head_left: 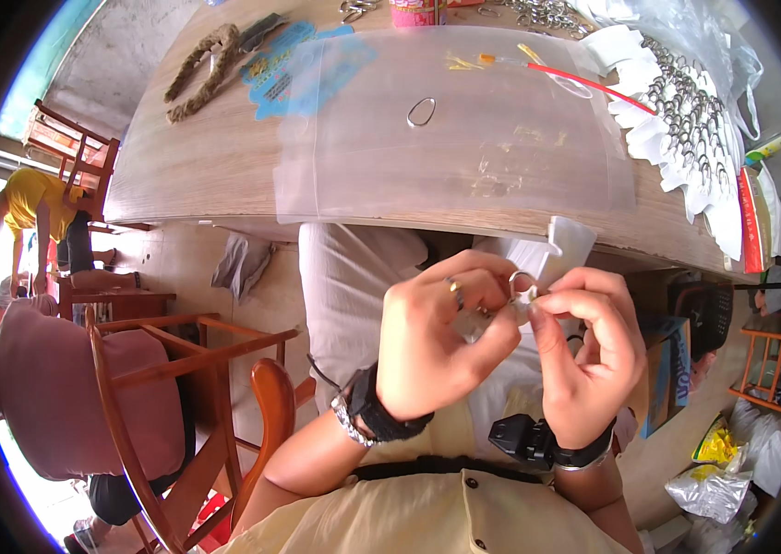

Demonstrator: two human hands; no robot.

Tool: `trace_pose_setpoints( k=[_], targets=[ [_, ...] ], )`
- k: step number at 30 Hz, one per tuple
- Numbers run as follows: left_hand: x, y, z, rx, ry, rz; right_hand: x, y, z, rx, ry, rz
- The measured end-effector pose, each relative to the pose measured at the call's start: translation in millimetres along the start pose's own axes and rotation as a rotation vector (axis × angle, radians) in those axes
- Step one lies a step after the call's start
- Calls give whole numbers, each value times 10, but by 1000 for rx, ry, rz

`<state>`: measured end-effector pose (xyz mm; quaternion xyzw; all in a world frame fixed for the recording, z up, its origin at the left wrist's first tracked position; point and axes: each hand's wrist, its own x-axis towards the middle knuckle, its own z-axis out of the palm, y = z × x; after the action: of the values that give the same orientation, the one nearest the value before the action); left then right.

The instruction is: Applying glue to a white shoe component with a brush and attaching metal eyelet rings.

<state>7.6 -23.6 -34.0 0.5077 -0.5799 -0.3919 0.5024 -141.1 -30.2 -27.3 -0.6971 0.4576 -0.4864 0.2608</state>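
Note:
Over my lap, just off the table's front edge, my left hand (441, 337) and my right hand (591, 355) meet fingertip to fingertip. Between them is a small silver metal ring (521, 276) with a whitish bit at its lower end. The left fingers are curled around the ring's side, while the right thumb and forefinger pinch the whitish bit. My fingers hide part of both. On the table, a loose silver teardrop-shaped ring (422, 112) lies on a clear plastic sheet (363, 175).
A red-handled brush (589, 83) lies at the sheet's far right. Beyond it, many metal clasps (686, 115) rest on pleated white paper (644, 148). A blue mat (284, 88) and a brown fuzzy loop (192, 74) are at far left. A wooden chair (210, 369) stands left of me.

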Motion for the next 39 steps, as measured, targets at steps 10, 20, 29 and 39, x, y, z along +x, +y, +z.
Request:
trace_pose_setpoints(
  k=[10, 20, 29, 39],
  targets=[
    [616, -32, -69, 357, -157, -181, 423, 347, 65, 274, -33, 353],
    [450, -220, -131, 206, 17, -366, 444, 455, 372, 94, -121, 219],
    [450, -294, -114, 113, 67, -357, 433, 423, 374, 15, -120, 217],
    [369, -306, -63, 188, 149, -326, 359, 433, 489, -175, -44, 45]
  ],
)
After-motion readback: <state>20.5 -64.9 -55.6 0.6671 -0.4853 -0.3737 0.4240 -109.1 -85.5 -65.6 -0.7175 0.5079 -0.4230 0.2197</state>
